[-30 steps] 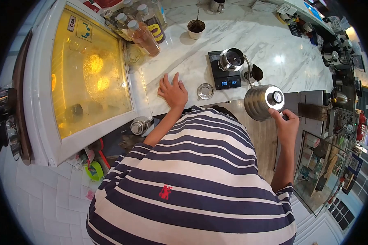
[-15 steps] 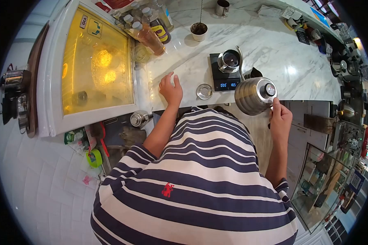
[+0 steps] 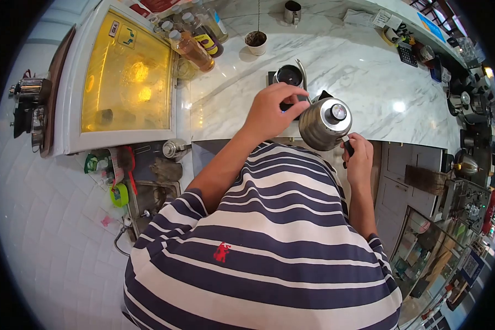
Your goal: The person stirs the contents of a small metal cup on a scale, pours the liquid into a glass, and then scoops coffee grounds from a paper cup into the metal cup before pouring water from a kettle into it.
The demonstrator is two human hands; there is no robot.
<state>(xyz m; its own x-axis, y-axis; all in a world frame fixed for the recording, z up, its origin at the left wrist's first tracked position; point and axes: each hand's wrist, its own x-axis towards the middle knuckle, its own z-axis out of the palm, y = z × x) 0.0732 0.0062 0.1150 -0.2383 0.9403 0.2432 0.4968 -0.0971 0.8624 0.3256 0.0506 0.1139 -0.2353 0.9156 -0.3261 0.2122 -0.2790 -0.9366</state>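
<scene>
My right hand (image 3: 359, 159) is wrapped round the black handle of a steel gooseneck kettle (image 3: 320, 126), held at the counter's front edge. The kettle's thin spout rises beside a round steel vessel with a dark inside (image 3: 290, 75). That vessel stands on a black scale, of which only a corner shows. My left hand (image 3: 272, 110) hovers over the front of the scale, in front of the vessel, thumb and fingers bent toward the kettle's spout side. The fingertips are near something black, and whether they hold anything cannot be made out.
On the marble counter (image 3: 363, 71) stand bottles (image 3: 192, 49) at the back left, a small cup with dark contents (image 3: 256, 43) and a metal mug (image 3: 292, 12). A yellow-lit glass case (image 3: 127, 77) is at the left, with a sink (image 3: 157, 192) below it.
My left hand has moved right from the counter to over the scale, hiding its display. My right hand and the kettle have shifted slightly left in view.
</scene>
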